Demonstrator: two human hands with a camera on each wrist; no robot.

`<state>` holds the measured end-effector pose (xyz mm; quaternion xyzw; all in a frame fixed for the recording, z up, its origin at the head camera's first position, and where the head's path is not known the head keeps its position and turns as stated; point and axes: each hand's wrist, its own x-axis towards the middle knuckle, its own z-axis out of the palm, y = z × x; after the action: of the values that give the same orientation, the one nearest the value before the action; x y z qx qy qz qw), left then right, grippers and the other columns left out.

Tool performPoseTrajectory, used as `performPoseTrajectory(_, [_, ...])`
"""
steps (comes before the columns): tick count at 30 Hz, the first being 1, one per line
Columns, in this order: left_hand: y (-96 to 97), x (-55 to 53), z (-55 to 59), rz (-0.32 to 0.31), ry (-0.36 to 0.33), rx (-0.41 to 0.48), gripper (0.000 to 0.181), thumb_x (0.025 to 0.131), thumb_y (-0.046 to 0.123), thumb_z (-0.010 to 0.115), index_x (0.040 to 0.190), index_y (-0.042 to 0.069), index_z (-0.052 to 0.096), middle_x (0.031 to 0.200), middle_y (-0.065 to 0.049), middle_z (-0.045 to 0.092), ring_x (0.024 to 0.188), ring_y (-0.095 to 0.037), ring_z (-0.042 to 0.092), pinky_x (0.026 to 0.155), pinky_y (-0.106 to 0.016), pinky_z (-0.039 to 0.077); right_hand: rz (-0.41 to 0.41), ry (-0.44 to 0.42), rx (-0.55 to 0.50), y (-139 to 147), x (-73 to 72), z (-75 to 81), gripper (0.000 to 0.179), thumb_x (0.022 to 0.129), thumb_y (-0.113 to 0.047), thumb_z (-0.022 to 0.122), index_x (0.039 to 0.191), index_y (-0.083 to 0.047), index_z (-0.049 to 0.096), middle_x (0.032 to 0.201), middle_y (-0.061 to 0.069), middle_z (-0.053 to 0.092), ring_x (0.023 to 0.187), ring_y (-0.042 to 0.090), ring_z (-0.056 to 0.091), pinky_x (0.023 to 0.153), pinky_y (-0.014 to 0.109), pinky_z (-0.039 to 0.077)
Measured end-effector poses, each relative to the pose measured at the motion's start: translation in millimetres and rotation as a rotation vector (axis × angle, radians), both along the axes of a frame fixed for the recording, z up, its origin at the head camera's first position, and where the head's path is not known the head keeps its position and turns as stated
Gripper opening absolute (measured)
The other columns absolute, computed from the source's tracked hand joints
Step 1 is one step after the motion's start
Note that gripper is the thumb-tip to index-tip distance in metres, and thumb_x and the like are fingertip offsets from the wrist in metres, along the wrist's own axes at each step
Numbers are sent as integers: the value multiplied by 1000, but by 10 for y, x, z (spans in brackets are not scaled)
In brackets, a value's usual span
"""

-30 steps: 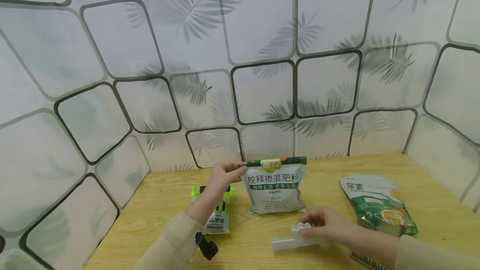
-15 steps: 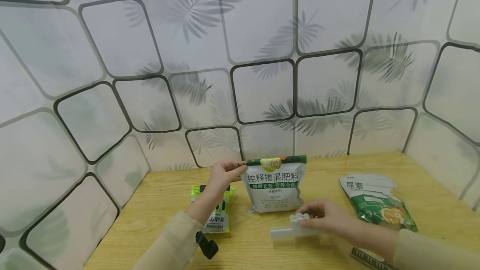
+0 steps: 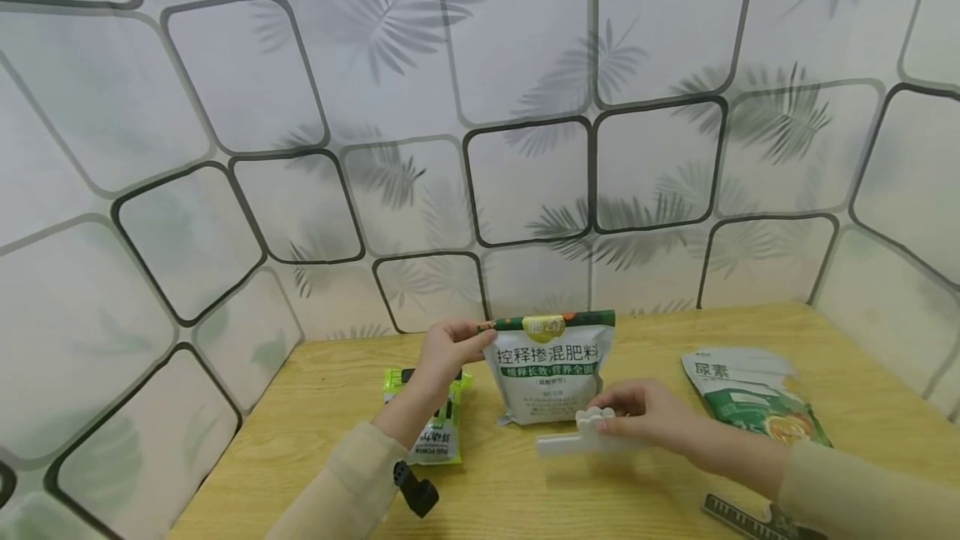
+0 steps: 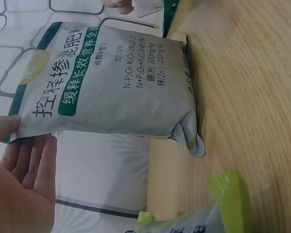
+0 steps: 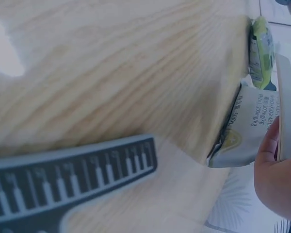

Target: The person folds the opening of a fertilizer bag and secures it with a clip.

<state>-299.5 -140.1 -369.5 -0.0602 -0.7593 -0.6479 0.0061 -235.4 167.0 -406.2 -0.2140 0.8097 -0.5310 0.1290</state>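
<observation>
My left hand (image 3: 446, 350) pinches the top left corner of a white fertilizer bag (image 3: 551, 394) with a green top band. The bag stands upright on the wooden table, its top edge held up. In the left wrist view, the thumb lies over the front of the bag (image 4: 121, 82), with the fingers behind. My right hand (image 3: 645, 417) grips a white plastic bag clip (image 3: 558, 445), a long bar with a scalloped grip, low in front of the bag's right side. The right wrist view shows the clip (image 5: 288, 107) edge-on, partly cut off by the frame.
A bright green and white packet (image 3: 438, 436) lies left of the bag, partly behind my left forearm. At the right lies a green and white pouch (image 3: 750, 398). A dark strip with pale bars (image 3: 738, 515) rests near the front, by my right sleeve. A patterned wall stands behind.
My right hand has lifted the bag clip away from the front edge, closer to the fertilizer bag and slightly left. The left hand and the bag have stayed in place.
</observation>
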Motion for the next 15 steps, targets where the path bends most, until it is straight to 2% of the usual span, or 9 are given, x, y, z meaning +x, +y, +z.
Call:
performPoseTrajectory(9, [3,-11,-9,1,-3,12,12,100,11,74,99,0,78,105,-3,77,87,-8,70,87,-35,66,-14,14,0,-47,-75,166,39,96,-21,81,122,7,72,111,8,78,91,11,65,75,25,57])
performPoseTrajectory(15, [1,-9,-8,5,-4,11,12,100,11,74,97,1,78,109,-4,76,89,-8,70,87,-35,66,-39,27,23,-77,-119,290,40,97,-26,80,125,2,73,112,5,76,98,13,66,81,26,57])
